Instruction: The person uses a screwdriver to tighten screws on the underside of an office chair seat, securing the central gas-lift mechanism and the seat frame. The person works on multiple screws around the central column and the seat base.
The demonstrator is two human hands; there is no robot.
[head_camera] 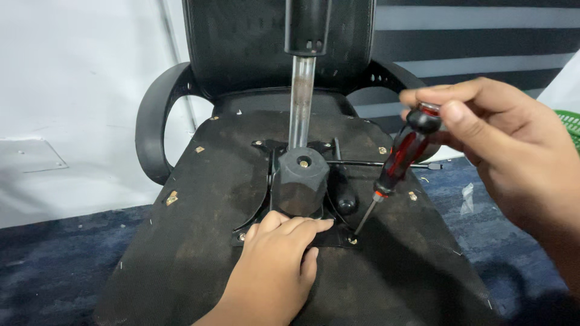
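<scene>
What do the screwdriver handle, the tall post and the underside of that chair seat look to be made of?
The screwdriver handle looks like glossy see-through red plastic with black parts; it shines and light passes through it. The tall post seems polished metal, with bright streaked reflections. The seat underside looks like a dull, dark, rough board, perhaps painted wood or fibreboard, dusty and scuffed. The right hand holds the screwdriver.

A repair workspace: upturned office chair (272,181) on dark carpet (54,259).
</scene>
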